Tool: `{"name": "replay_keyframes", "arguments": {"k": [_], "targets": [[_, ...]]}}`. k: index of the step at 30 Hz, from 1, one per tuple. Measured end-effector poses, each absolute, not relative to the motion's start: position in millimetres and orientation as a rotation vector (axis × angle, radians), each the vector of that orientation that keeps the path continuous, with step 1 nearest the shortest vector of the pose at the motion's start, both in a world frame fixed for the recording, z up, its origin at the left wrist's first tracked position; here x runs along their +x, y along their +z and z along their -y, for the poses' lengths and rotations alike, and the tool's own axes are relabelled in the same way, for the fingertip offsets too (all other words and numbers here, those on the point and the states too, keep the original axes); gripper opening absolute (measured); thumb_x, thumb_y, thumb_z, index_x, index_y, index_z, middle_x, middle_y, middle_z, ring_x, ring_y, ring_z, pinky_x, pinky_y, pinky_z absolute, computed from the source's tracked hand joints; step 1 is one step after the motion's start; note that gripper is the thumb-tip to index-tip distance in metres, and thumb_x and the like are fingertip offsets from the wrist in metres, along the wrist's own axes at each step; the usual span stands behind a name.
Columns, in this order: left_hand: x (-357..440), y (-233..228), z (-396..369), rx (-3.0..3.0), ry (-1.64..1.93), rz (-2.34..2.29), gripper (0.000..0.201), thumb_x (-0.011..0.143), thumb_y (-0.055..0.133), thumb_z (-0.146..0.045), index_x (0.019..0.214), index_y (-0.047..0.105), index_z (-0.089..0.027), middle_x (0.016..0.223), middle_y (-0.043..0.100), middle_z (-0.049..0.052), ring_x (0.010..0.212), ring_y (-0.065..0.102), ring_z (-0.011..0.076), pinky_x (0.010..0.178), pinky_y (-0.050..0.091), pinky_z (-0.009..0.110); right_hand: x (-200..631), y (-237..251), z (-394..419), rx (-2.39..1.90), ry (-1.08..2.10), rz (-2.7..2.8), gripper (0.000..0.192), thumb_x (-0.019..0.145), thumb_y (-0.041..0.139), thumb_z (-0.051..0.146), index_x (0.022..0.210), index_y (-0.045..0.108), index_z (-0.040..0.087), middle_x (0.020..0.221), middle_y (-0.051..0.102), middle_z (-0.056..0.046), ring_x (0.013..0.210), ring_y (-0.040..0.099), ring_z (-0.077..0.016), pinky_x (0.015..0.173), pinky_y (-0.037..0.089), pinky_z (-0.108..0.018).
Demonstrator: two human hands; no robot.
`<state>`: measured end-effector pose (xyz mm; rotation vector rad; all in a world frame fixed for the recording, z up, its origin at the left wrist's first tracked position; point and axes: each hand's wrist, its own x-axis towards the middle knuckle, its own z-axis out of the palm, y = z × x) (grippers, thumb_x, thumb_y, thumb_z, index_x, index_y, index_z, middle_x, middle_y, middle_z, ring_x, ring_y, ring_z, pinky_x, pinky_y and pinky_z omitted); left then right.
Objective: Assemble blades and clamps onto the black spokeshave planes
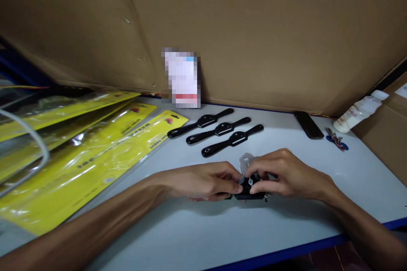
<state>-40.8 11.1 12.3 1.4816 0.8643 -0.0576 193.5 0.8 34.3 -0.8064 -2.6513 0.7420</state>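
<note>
Low over the table, my left hand [210, 181] is closed around one side of a black spokeshave [249, 196], its thumb pressed near the middle of the body. My right hand [282, 173] pinches at the same spokeshave from the other side, with thumb and index finger by a small silver screw [251, 181]. A flat silver blade plate [244, 160] with a hole sticks up between the two hands. My fingers hide most of the tool and its handles. Beyond them, three black spokeshave bodies [237, 138] lie side by side, slanted.
Yellow blister packages [127, 156] are stacked at the left, with a pale cable [34, 131] across them. A pixelated white card [184, 78] leans on the cardboard wall [254, 42]. A phone [308, 125], keys [336, 139] and a tilted white bottle [361, 112] are at the right.
</note>
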Motion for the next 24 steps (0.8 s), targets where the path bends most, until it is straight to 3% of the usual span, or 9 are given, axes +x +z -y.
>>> {"name": "replay_keyframes", "arguments": {"k": [6, 8, 12, 15, 24], "targets": [[-40.7, 8.9, -13.4, 1.481, -0.040, -0.711, 0.042, 0.088, 0.057, -0.062, 0.080, 0.054, -0.021, 0.049, 0.033, -0.010, 0.039, 0.025, 0.0082, 0.035, 0.019, 0.022, 193.5, 42.3, -1.3, -1.013, 0.820, 2.574, 0.018, 0.086, 0.075, 0.032, 0.098, 0.069, 0.020, 0.079, 0.066, 0.002, 0.068, 0.055, -0.0107, 0.064, 0.038, -0.023], [-40.6, 8.2, -14.1, 1.472, -0.036, -0.686, 0.043, 0.090, 0.055, -0.062, 0.079, 0.055, -0.021, 0.048, 0.032, -0.010, 0.037, 0.024, 0.0081, 0.034, 0.019, 0.023, 197.0, 46.0, -4.6, -1.085, 0.860, 2.535, 0.014, 0.090, 0.069, 0.032, 0.090, 0.069, 0.018, 0.072, 0.061, 0.003, 0.063, 0.050, -0.0094, 0.060, 0.035, -0.022], [-41.7, 6.2, -15.2, 1.459, -0.027, -0.661, 0.044, 0.091, 0.054, -0.063, 0.079, 0.054, -0.020, 0.050, 0.031, -0.010, 0.040, 0.022, 0.0078, 0.034, 0.019, 0.021, 204.3, 47.4, -11.8, -1.087, 1.102, 2.622, 0.032, 0.097, 0.057, 0.031, 0.069, 0.062, 0.016, 0.055, 0.040, 0.008, 0.051, 0.033, -0.0066, 0.051, 0.027, -0.020], [-42.4, 4.8, -14.9, 1.471, -0.030, -0.658, 0.045, 0.092, 0.052, -0.063, 0.081, 0.054, -0.020, 0.052, 0.031, -0.010, 0.042, 0.023, 0.0075, 0.035, 0.019, 0.020, 205.2, 45.5, -13.5, -1.085, 1.191, 2.665, 0.034, 0.096, 0.058, 0.029, 0.065, 0.059, 0.016, 0.053, 0.036, 0.009, 0.050, 0.032, -0.0062, 0.050, 0.026, -0.020], [-37.1, 2.1, -12.0, 1.409, 0.049, -0.795, 0.043, 0.091, 0.050, -0.062, 0.082, 0.052, -0.020, 0.049, 0.035, -0.011, 0.037, 0.023, 0.0068, 0.034, 0.018, 0.020, 187.2, 42.1, 5.9, -1.189, 0.458, 2.674, 0.015, 0.092, 0.067, 0.032, 0.091, 0.065, 0.018, 0.079, 0.065, 0.001, 0.064, 0.049, -0.0109, 0.060, 0.030, -0.025]]}}
